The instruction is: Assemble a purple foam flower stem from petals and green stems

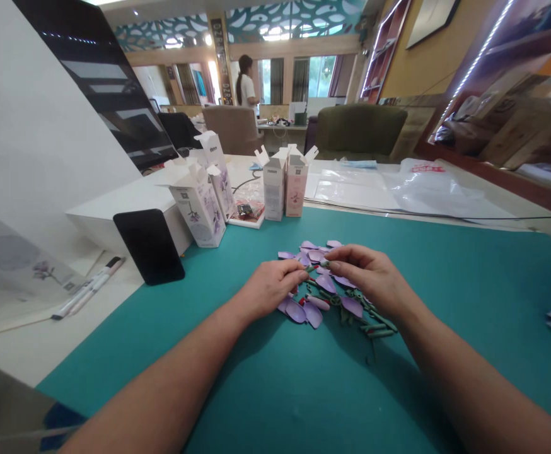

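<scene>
My left hand (273,287) and my right hand (363,274) meet above a heap of lilac petals (313,290), which appear to be foam or paper. Between their fingertips they pinch a short green stem piece (312,268) with a touch of red on it. Both hands hover close over the heap. More green stems (374,325), some with red tips, lie tangled at the heap's lower right edge. My fingers and palms hide part of the heap.
A teal mat (446,296) covers the table. Beyond it stand open white flower-printed boxes (197,205) and a black phone (149,246). White markers (89,287) lie at left, clear plastic sheets (427,189) at back right. A person (246,82) stands far behind.
</scene>
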`<state>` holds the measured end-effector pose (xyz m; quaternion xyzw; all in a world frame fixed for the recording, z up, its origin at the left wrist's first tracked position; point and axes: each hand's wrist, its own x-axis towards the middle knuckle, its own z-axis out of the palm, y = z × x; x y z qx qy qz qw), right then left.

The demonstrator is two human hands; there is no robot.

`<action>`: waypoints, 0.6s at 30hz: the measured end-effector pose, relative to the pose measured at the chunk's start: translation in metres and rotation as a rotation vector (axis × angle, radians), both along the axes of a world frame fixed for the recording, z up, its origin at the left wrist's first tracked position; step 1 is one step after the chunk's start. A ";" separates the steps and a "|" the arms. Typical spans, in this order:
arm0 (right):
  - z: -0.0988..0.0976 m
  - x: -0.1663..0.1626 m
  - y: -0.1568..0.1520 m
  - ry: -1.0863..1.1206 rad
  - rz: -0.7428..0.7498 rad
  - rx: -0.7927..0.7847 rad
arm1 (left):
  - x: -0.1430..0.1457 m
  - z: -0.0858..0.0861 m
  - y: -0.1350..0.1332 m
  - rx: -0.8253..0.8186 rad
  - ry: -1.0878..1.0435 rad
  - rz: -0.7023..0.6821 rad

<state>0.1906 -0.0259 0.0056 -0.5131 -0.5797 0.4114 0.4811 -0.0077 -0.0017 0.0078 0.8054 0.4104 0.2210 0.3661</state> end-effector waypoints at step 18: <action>0.000 -0.002 -0.002 -0.104 -0.004 0.052 | 0.000 0.002 -0.002 0.074 0.030 -0.024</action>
